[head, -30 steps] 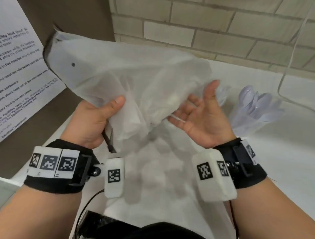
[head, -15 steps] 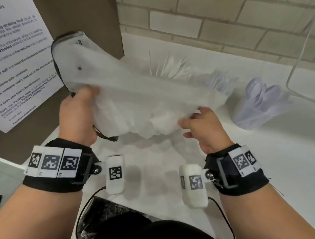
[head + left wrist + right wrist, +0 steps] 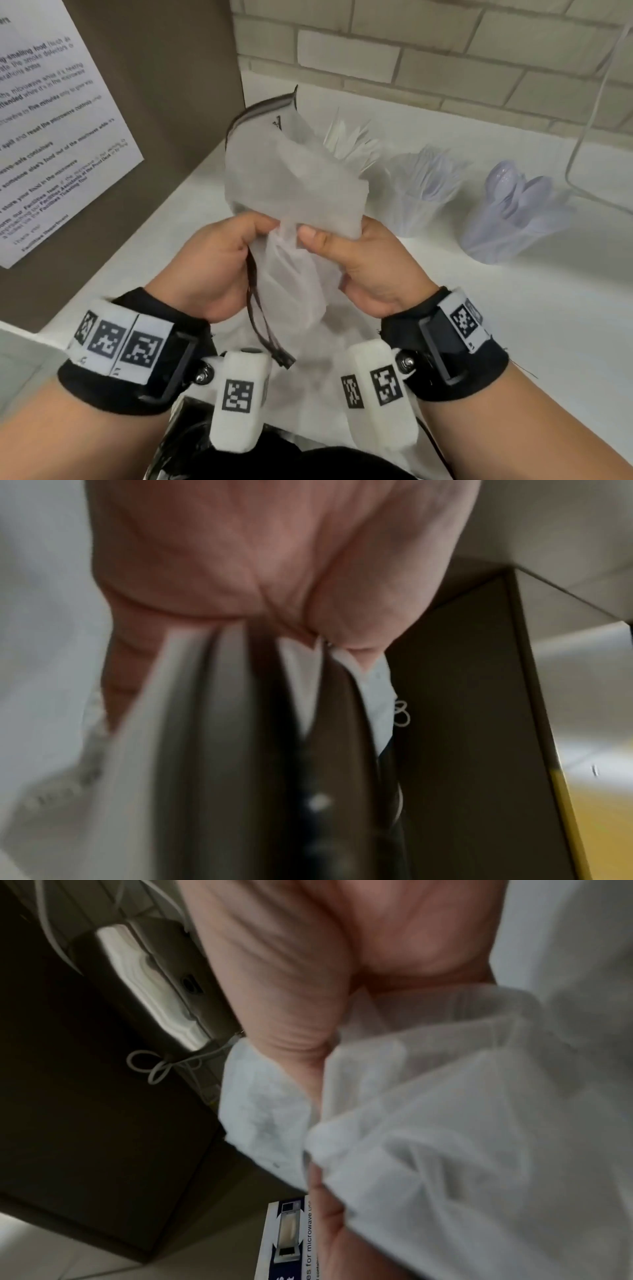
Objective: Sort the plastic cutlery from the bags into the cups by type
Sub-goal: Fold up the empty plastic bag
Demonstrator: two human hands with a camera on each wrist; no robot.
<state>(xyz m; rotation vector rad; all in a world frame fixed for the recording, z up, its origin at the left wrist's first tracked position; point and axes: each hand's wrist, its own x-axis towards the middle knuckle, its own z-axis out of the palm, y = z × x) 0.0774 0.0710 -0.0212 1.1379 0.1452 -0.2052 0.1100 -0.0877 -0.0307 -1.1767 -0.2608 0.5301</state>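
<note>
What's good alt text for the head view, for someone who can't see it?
Both hands, left hand and right hand, grip a crumpled white bag above a white counter. Behind it stand three cups of clear plastic cutlery.

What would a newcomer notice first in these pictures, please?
Most striking is the translucent white drawstring bag, held up at centre above the white counter, with the left hand and right hand each pinching its lower part. Behind and to its right stand three clear plastic cups of white cutlery, the rightmost cup of spoons clearest.
</note>
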